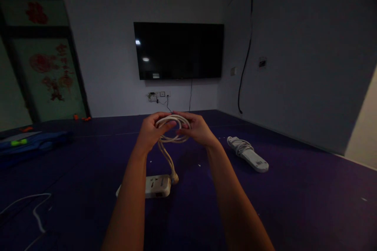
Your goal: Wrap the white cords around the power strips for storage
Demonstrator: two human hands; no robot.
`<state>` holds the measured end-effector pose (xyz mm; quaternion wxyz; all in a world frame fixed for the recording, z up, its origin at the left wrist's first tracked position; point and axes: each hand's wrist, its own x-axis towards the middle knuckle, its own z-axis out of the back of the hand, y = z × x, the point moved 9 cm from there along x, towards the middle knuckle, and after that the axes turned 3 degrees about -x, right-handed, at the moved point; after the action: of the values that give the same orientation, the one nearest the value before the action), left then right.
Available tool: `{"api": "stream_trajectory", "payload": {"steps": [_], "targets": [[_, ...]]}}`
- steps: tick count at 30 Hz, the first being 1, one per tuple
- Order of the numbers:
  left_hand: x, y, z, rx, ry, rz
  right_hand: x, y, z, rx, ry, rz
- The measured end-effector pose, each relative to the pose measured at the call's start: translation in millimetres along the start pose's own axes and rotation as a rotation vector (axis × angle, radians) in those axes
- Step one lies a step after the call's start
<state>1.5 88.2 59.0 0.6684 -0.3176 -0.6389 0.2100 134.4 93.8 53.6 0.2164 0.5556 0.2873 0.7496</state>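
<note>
Two bare forearms reach forward over a dark purple floor (294, 204) in a dim room, both hands raised to chest height and meeting in the middle of the view. The left hand (150, 131) curls its fingers shut around one side of a coiled white cable (172, 127), thumb pressed over the loops; the right hand (198, 128), palm turned inward with the wrist bent, closes on the opposite side of the same coil. The two hands sit close together, fingertips nearly touching across the loops. From the coil the cable hangs down in a doubled strand to a white power strip (157, 186) lying flat on the floor just beneath the left forearm. A second power strip (249, 153), its own cord bundled on top, lies well apart to the right. A loose white wire (35, 208) trails across the floor at the lower left. A dark wall-mounted television (179, 51) hangs on the wall ahead.
</note>
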Motion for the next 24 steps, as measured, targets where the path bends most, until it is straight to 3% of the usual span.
{"api": "stream_trajectory", "payload": {"steps": [5,10,13,16,24], "targets": [[-6,-5,-19.4,0.183,0.227,-0.046,4,-2,15,-0.166,-0.226,0.079],[-6,-13,-23.9,0.421,0.196,-0.164,-2,-10,21,-0.278,-0.507,0.035],[-6,-17,-24.6,0.528,0.157,-0.251,-7,-7,23,-0.291,-0.610,0.050],[-6,-18,-22.7,0.592,0.106,-0.335,-6,-3,23,-0.189,-0.577,0.080],[-12,-18,3.4,0.605,-0.175,-0.480,2,7,-5,0.209,-0.256,0.013]]}}
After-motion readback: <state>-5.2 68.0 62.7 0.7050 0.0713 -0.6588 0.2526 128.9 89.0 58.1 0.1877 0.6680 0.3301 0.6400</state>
